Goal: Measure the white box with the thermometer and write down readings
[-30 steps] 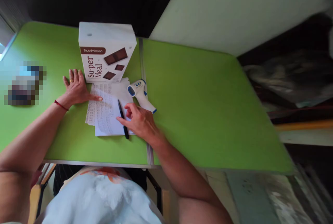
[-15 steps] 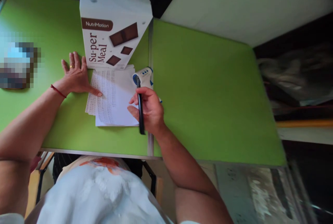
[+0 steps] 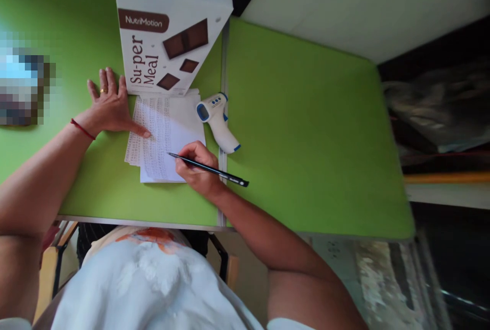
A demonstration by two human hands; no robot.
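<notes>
A black pen [image 3: 214, 169] is gripped in my right hand [image 3: 199, 167], its tip at the written columns on a stack of white paper sheets [image 3: 184, 120]. Whether the tip touches the paper I cannot tell. My left hand [image 3: 111, 108] lies spread and flat, its thumb on the left part of the sheets and its other fingers on the table. Just past the papers stands a white box [image 3: 153, 59] with brown pictures, beside my left fingertips. A white and blue infrared thermometer [image 3: 219, 123] lies right of the sheets, beyond my right hand.
The green table [image 3: 314, 136] has a metal seam [image 3: 223, 74] running between its two halves. At the far left lies a blurred-out, pixelated object [image 3: 23, 87]. Shelving with a plastic-wrapped bundle [image 3: 440, 120] stands past the table's right end.
My right hand has come down and left onto the papers. The pen has swung from near upright to a writing slant, and the thermometer is now uncovered. My left hand stays on the sheets.
</notes>
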